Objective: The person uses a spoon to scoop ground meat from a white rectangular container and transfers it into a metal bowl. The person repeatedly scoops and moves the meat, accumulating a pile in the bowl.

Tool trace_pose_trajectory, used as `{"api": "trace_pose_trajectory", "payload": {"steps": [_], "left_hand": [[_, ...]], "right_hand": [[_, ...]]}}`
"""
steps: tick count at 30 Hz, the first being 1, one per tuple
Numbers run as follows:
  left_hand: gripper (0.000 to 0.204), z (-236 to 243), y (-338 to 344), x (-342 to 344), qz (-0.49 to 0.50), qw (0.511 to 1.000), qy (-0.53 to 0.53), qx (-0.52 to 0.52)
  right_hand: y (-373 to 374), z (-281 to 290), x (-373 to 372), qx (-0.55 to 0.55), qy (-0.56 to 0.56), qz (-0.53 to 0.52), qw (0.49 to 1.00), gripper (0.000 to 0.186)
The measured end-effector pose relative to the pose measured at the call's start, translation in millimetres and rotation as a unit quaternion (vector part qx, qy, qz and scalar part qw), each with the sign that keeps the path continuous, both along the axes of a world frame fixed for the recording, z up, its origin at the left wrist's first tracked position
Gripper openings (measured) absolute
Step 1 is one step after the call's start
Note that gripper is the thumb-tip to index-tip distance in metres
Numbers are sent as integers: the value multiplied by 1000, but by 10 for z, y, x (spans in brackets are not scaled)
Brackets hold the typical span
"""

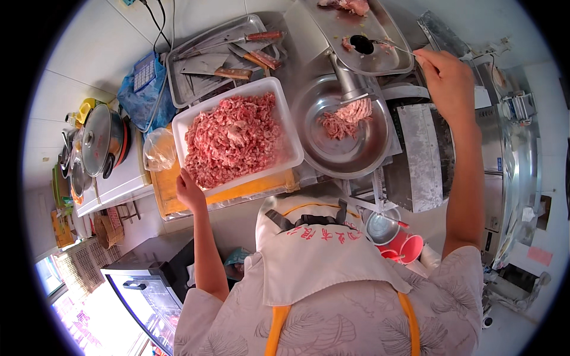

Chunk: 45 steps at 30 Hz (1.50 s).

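My left hand (190,190) is closed on the near left corner of a white plastic tub (295,145) heaped with minced meat (234,137). In my right hand (444,78) is a thin metal utensil (396,46); its far end reaches beside the dark round feed hole (361,44) in the meat grinder's steel tray (389,18). Scraps of meat lie by the hole, and a larger piece of raw meat (350,5) sits at the tray's far end. Strands of mince (355,111) hang from the grinder outlet (351,89) into a round steel bowl (332,161).
A metal tray (178,89) with several knives stands behind the tub. A yellow cutting board (166,193) lies under the tub. To the left are a plastic bag (159,149) and a lidded pot (98,141). Red containers (408,246) stand below on the right.
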<state>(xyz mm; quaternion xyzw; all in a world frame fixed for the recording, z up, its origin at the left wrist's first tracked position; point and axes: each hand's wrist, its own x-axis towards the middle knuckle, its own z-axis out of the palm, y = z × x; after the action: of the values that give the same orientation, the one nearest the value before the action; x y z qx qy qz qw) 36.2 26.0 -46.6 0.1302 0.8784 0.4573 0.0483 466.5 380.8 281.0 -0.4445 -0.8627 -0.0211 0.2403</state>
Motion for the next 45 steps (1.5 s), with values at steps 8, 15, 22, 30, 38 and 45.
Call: {"api": "trace_pose_trajectory", "payload": {"steps": [8, 15, 22, 30, 38, 45], "left_hand": [[52, -39, -25, -37, -4, 999, 34, -38], [52, -52, 3, -32, -10, 999, 41, -7], [54, -52, -4, -27, -2, 1000, 26, -14], [55, -37, 6, -40, -12, 997, 56, -43], [56, -58, -19, -71, -26, 997, 55, -54], [55, -60, 22, -29, -22, 999, 34, -10]], "right_hand": [[-46, -3, -302, 14, 13, 63, 998, 18], [-12, -72, 29, 8, 37, 25, 999, 20], [-700, -54, 293, -130, 197, -106, 966, 24], [-1575, -1286, 608, -418, 394, -214, 790, 26], [-1724, -1804, 438, -217, 345, -195, 892, 23], [-1666, -1848, 232, -86, 307, -162, 934, 29]]}}
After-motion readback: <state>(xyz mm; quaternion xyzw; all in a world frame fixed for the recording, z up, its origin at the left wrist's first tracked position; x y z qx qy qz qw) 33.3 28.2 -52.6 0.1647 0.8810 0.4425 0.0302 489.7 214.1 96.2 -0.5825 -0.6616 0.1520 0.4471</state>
